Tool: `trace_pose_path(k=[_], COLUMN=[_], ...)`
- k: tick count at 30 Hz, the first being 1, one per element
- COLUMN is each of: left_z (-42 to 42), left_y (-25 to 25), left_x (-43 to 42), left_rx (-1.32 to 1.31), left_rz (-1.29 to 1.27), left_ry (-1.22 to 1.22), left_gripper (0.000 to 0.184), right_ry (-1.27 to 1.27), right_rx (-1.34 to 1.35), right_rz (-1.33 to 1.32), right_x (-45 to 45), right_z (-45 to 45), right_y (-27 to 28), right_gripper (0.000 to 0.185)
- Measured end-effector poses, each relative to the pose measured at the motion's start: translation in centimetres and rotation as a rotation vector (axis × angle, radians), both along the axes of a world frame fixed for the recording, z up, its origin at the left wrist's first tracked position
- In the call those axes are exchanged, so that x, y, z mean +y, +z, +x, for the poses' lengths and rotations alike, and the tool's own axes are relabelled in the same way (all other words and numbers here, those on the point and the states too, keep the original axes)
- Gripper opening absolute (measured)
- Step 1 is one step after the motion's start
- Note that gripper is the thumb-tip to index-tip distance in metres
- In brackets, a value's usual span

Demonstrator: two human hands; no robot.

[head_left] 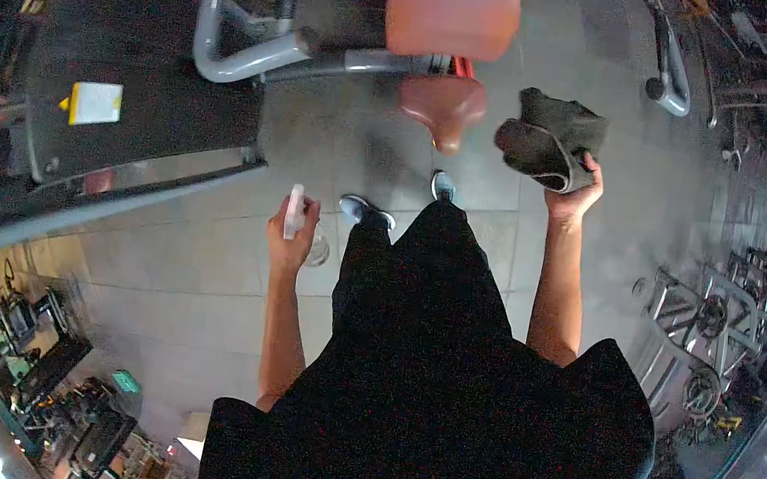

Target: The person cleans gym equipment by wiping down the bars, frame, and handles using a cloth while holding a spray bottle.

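Observation:
My left hand (291, 238) is closed round a spray bottle (294, 211) with a white trigger head; part of its clear body shows beside the palm. In my right hand (576, 194) hangs a dark grey cloth (554, 136), bunched, with its folded edge turned toward me. Ahead, between the two hands, stands a gym machine with a reddish-brown saddle-shaped pad (445, 108) and a larger padded backrest (453, 9) behind it. Neither hand touches the pads.
A grey tubular frame (252, 61) and a dark platform (144, 124) with a white and yellow label (96, 104) lie to the left. Grey floor tiles (208, 261) surround my shoes. More gym equipment (708, 327) stands at the right, and more (51, 371) at the lower left.

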State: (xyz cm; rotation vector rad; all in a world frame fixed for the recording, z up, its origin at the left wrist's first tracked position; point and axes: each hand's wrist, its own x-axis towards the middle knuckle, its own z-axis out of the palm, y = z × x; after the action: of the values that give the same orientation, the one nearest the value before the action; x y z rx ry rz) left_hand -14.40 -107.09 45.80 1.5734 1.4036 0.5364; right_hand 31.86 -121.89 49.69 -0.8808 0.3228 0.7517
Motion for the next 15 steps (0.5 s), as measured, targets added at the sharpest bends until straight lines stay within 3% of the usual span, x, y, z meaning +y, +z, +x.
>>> trace_pose_path(k=[5,7,10,13,15], left_z=[8.3,12.6,18.9,24.5,27.5], left_y=[-4.1,-6.9,-10.2,-12.7,-15.4], left_x=[0.7,1.1,1.7,4.0,6.0], left_rx=[-0.007,-0.299,-0.225,-0.299,-0.318], left_rz=[-0.005,-0.365,-0.101,-0.125,-0.062], left_ry=[-0.143,-0.094,-0.17,-0.146,-0.105], left_gripper=[0.018,0.017,0.017,0.019,0.025], right_ry=[-0.036,-0.009,-0.039,0.003,0.126], right_rx=[0.006,0.036,0.048,0.015,-0.05], right_rz=[-0.064,-0.076,-0.093,0.02,0.137], right_x=[-2.7,-3.1,-3.9,-4.1,-2.2], right_z=[4.1,6.1,8.6,10.0,9.4], right_y=[-3.1,-6.1,-10.8,-15.7,-16.9], right_gripper=[0.043,0.044,0.042,0.042,0.072])
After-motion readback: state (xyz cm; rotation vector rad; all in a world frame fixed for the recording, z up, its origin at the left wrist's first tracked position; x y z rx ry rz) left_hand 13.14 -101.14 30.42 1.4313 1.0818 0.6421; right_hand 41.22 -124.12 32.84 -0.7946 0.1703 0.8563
